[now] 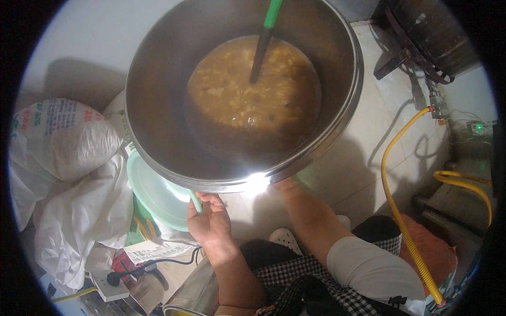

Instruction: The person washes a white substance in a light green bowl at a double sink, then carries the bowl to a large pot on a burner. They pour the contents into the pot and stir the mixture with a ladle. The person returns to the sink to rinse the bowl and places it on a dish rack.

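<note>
A large stainless steel pot (pixel 154 118) stands before me, holding a brownish soup (pixel 221 94) with pale pieces in it. A utensil with a green handle (pixel 272 14) leans in the soup, its lower end submerged. My left hand (pixel 211 221) is just below the pot's near rim, fingers curled around the edge of a mint-green plastic basin (pixel 158 193). The basin is tilted and partly covered by the pot. Under the pot's near right side reaches my right hand (pixel 286 185); only the wrist area shows, and its fingers are hidden.
White woven sacks (pixel 75 146) pile up at the left. A power strip (pixel 106 284) with a black plug lies at lower left, near a metal can (pixel 193 288). A yellow corrugated hose (pixel 389 189) curves along the right. A dark metal drum (pixel 435 35) stands at upper right.
</note>
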### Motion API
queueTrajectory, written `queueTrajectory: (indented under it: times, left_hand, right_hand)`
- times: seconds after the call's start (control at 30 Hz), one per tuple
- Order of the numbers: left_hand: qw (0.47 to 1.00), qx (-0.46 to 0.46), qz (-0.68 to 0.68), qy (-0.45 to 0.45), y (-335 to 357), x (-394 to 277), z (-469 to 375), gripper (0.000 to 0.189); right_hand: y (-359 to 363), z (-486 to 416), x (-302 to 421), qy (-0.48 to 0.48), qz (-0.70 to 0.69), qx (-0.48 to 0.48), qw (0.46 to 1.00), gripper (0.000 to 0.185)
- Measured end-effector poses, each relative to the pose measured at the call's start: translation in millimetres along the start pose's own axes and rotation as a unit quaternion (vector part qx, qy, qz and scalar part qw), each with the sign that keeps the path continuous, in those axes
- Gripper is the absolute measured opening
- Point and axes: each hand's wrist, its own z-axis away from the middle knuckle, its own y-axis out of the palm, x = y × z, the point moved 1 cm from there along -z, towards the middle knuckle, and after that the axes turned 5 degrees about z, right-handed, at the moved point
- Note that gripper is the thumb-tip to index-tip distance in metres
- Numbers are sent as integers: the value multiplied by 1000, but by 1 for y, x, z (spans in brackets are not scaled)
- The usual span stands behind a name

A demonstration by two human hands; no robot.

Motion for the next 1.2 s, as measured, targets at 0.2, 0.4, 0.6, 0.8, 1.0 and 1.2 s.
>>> queueTrajectory:
  times: [0.2,0.4,0.6,0.8,1.0,1.2]
  left_hand:
    - [1000,-21,9,-10,2,0,0,17]
    - [999,-27,18,-12,1,-1,1,17]
    - [995,11,84,-59,-2,-3,0,28]
    - [997,9,63,-44,-6,-9,-6,27]
    - [999,-4,50,-16,-7,-9,-6,28]
    - [997,-17,76,-22,-6,-8,-7,30]
  right_hand:
    - [-4,0,-6,6,-1,20,1000,7]
    - [-11,-3,-2,-35,134,-2,990,14]
    - [-11,-5,-18,-28,150,9,988,14]
    - [9,11,-36,-15,78,-24,997,15]
    - [12,22,-24,-29,46,-53,997,20]
    - [-5,51,70,-127,-15,-137,982,28]
